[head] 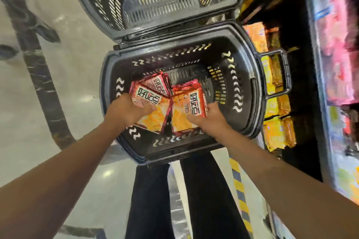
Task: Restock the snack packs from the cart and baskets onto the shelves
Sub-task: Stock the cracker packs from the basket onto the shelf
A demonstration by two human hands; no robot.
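At the bottom middle of the frame stand the person's two legs in black trousers (151,200) on a pale shiny floor (58,75). Beside them, lower right, a yellow and black striped strip (240,186) runs along the floor.

Both bare forearms come in from the lower corners and meet in the centre, inside the near basket (250,91), a dark plastic one with slotted walls. The left hand (130,108) lies on a red and orange snack pack (153,110); its fingers are curled over the pack's near edge and grip it. The right hand (208,116) holds a second pack (187,108) of the same kind, just beside the first — the fingers are closed on its right edge and the thumb lies on its face. It looks like a small stack under this pack, but how many I cannot tell. A third pack (157,83) lies flat behind the two, on the bottom of the basket, partly covered by the first one.

On the right side of this basket a dark handle (281,75) sticks out toward the shelves (303,87). The shelves fill the right of the frame; yellow and orange packs (277,134) stand there in rows, and further right there are pink packs (340,54), blurred.

At the top centre is a second basket (155,2), also dark — nothing is visible in it.
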